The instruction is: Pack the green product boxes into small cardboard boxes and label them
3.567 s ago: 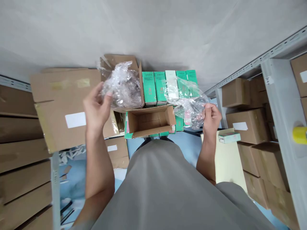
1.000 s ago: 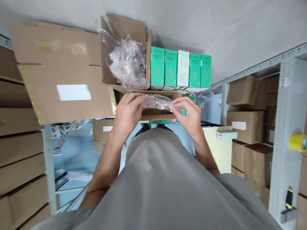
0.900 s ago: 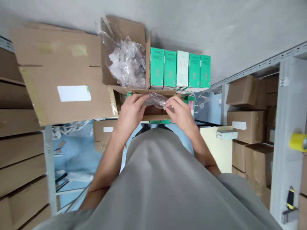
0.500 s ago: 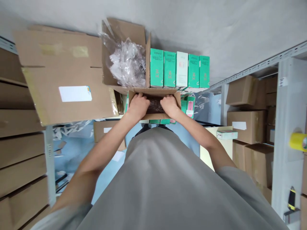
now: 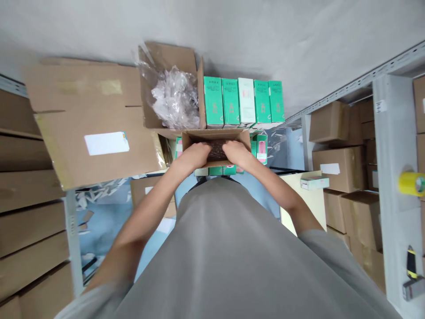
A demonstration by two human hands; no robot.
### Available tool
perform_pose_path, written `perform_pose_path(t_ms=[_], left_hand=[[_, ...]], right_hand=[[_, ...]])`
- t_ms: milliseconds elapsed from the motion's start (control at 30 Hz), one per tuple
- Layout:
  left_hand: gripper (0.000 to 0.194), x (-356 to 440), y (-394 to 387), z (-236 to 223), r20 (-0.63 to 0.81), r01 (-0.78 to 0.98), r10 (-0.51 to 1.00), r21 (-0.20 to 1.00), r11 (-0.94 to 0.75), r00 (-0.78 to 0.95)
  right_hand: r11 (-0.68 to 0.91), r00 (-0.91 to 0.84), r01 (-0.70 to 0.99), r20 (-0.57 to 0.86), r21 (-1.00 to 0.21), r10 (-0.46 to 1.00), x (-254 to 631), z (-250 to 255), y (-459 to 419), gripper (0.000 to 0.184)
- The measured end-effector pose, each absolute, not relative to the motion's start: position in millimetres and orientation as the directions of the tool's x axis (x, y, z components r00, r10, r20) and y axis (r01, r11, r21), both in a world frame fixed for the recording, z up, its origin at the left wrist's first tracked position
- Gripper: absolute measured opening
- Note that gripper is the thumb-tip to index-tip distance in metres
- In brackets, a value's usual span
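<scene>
In the head view an open cardboard box point(image 5: 216, 163) stands right in front of my body. Shiny clear plastic wrap point(image 5: 217, 149) lies inside it. My left hand point(image 5: 198, 154) reaches into the left part of the box, its fingers curled down at the wrap. On the opposite side my right hand point(image 5: 234, 152) is likewise closed at the wrap, a short gap away from the left. The fingertips of both hands are hidden by the knuckles. Whatever lies beneath the wrap cannot be seen.
Behind stands an open carton point(image 5: 148, 99) full of crumpled clear plastic point(image 5: 177, 99). Beside it is a row of green boxes point(image 5: 213, 101) with one white box point(image 5: 246, 101). A large flattened carton point(image 5: 73, 133) lies left. Yellow tape point(image 5: 411, 183) and a cutter point(image 5: 411, 262) are at the right shelf.
Both hands have stayed inside the box, with the knuckles slightly lower and turned inward. The whole view has tilted a little, so the cartons behind appear lower.
</scene>
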State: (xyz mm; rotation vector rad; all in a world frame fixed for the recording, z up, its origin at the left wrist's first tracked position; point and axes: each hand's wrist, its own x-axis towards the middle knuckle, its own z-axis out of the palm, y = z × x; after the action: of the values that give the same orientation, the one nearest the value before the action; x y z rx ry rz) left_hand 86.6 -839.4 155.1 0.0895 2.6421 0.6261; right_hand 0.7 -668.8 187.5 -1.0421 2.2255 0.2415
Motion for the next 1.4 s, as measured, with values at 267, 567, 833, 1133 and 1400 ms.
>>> perform_pose_path(t_ms=[267, 567, 833, 1133, 1400], left_hand=[[0.042, 159.9, -871.0, 204.7, -0.125, -0.411, -0.401, 0.464, 0.785, -0.908], [0.02, 144.4, -880.8, 185.9, -0.226, -0.463, -0.406, 0.486, 0.741, -0.886], [0.025, 98.8, -822.1, 192.0, -0.185, -0.162, -0.057, 0.624, 0.764, -0.981], [0.021, 73.1, -636.5, 163.8, -0.188, 0.168, 0.392, 0.681, 0.713, -0.901], [0.018, 60.5, -416.3, 128.7, -0.213, 0.362, 0.62, 0.652, 0.666, -0.755]], right_hand=[[0.928, -0.95, -0.303, -0.009, -0.218, -0.312, 21.8, 202.1, -596.7, 0.017], [0.906, -0.99, 0.047, -0.141, -0.42, -0.015, 55.6, 198.5, -590.6, 0.018], [0.761, -0.885, 0.426, -0.053, -0.489, 0.462, 151.1, 221.3, -501.8, 0.014], [0.539, -0.655, 0.666, -0.059, -0.515, 0.753, 238.6, 199.5, -366.2, 0.017], [0.394, -0.483, 0.798, -0.094, -0.455, 0.87, 279.6, 154.4, -204.5, 0.022]])
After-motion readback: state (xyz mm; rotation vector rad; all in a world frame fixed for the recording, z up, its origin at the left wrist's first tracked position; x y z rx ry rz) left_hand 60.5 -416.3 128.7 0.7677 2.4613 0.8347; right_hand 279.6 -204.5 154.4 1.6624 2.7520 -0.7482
